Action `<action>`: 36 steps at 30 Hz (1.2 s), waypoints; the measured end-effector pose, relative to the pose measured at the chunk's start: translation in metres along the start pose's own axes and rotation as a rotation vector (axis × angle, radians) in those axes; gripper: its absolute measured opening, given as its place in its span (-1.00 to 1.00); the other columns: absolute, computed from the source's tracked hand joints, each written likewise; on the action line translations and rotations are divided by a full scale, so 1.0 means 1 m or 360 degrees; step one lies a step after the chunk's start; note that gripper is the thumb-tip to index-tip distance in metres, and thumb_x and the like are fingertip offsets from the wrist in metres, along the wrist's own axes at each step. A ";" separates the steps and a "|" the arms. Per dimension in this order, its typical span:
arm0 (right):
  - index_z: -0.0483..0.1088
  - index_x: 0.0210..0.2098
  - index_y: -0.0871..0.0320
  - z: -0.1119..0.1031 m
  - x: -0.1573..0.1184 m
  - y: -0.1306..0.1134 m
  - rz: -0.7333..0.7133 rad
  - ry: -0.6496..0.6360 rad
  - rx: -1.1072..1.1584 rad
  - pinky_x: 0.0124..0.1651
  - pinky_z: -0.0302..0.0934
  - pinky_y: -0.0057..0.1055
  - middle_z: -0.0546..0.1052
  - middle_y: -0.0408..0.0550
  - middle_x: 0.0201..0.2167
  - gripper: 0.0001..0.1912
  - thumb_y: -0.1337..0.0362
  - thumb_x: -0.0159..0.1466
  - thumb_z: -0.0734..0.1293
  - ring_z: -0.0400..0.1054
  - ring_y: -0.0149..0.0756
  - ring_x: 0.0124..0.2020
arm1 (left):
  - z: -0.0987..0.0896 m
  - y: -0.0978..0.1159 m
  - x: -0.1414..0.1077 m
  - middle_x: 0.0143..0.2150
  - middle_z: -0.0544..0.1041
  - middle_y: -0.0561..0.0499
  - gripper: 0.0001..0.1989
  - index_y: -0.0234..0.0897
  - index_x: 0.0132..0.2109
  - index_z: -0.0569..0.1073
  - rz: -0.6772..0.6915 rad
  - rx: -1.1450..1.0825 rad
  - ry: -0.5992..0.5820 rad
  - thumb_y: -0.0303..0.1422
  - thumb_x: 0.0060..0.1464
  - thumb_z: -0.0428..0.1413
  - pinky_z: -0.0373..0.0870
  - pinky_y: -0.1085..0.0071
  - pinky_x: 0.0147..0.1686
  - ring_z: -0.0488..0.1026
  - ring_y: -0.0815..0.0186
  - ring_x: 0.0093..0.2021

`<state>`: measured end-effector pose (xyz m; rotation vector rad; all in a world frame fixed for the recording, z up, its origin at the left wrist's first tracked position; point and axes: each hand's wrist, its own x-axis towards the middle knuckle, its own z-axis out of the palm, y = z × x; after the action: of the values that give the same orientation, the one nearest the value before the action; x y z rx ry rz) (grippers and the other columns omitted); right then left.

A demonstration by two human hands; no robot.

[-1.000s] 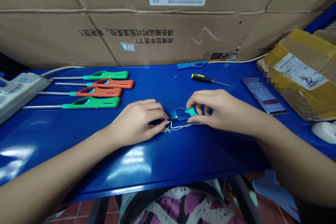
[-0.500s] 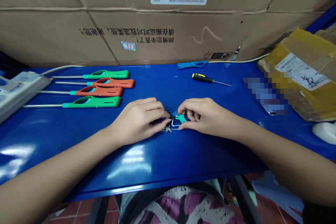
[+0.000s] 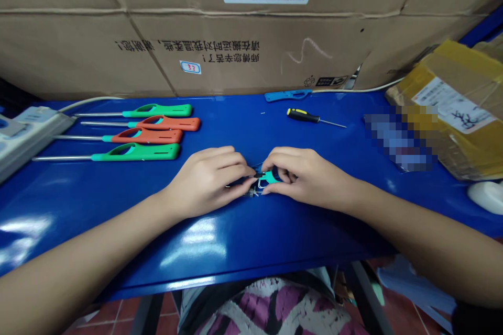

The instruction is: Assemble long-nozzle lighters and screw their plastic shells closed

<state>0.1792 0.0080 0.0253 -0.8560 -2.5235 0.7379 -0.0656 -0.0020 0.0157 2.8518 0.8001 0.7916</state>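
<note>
Both hands meet over the blue table [image 3: 236, 251] at small lighter parts. With thumb and fingers my left hand [image 3: 212, 178] pinches a small black part [image 3: 260, 175]. My right hand [image 3: 310, 175] grips a teal trigger piece [image 3: 270, 177], which meets or nearly meets the black part. A thin white wire [image 3: 261, 185] loops between the fingertips. Below it lies a small clear piece [image 3: 251, 193], partly behind the left thumb. Some blue material shows behind the fingertips, mostly hidden.
Several green and orange long-nosed lighters [image 3: 155, 152] lie at left, beside a power strip [image 3: 31, 128]. Farther back are a blue lighter shell [image 3: 286, 96] and a screwdriver [image 3: 304, 115]. A taped carton [image 3: 451, 110] and white mouse [image 3: 487, 196] stand right; a large cardboard box [image 3: 196, 31] walls the back.
My right hand has shifted slightly left with the teal trigger piece, closer to my left fingertips. The white wire's loop looks tighter. My left hand stays almost in place.
</note>
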 end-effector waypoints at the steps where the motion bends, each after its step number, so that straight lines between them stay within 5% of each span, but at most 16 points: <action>1: 0.44 -0.17 0.21 0.000 0.000 0.000 -0.0021 -0.0004 -0.0015 -0.33 0.12 -0.46 0.40 -0.16 -0.36 -0.78 0.24 0.27 0.48 0.19 -0.46 -0.47 | 0.000 0.000 0.000 -0.26 0.61 -0.05 -0.86 -0.29 -0.12 0.57 -0.0004 0.0001 0.0001 -0.36 0.30 0.12 0.40 0.38 -0.29 0.47 0.32 -0.31; 19: 0.48 -0.06 0.17 -0.005 0.002 0.000 0.0056 0.0124 0.0240 -0.13 0.34 -0.37 0.55 0.00 -0.17 -0.76 0.42 0.31 0.28 0.43 -0.35 -0.25 | 0.005 -0.003 0.000 -0.22 0.65 -0.06 -0.84 -0.30 -0.13 0.60 -0.0226 -0.0119 0.0080 -0.38 0.30 0.12 0.47 0.36 -0.19 0.53 0.29 -0.23; 29: 0.50 -0.03 0.20 -0.006 0.005 0.010 0.0149 0.0091 0.0375 -0.08 0.44 -0.32 0.57 0.02 -0.15 -0.71 0.40 0.24 0.36 0.49 -0.34 -0.23 | 0.015 -0.010 -0.003 -0.24 0.64 -0.05 -0.85 -0.29 -0.13 0.62 -0.0329 -0.0273 0.0145 -0.36 0.28 0.16 0.47 0.38 -0.18 0.53 0.31 -0.24; 36: 0.55 -0.31 0.20 -0.008 0.005 0.012 0.0350 0.0152 0.0529 -0.02 0.48 -0.27 0.54 0.07 -0.03 -0.90 0.29 0.23 0.41 0.54 -0.30 -0.19 | 0.017 -0.011 -0.002 -0.24 0.63 -0.06 -0.86 -0.30 -0.14 0.61 -0.0346 -0.0308 0.0156 -0.36 0.27 0.17 0.46 0.38 -0.18 0.52 0.31 -0.24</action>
<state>0.1851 0.0225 0.0254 -1.0283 -2.1602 1.1198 -0.0639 0.0076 -0.0024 2.5220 0.9678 0.9276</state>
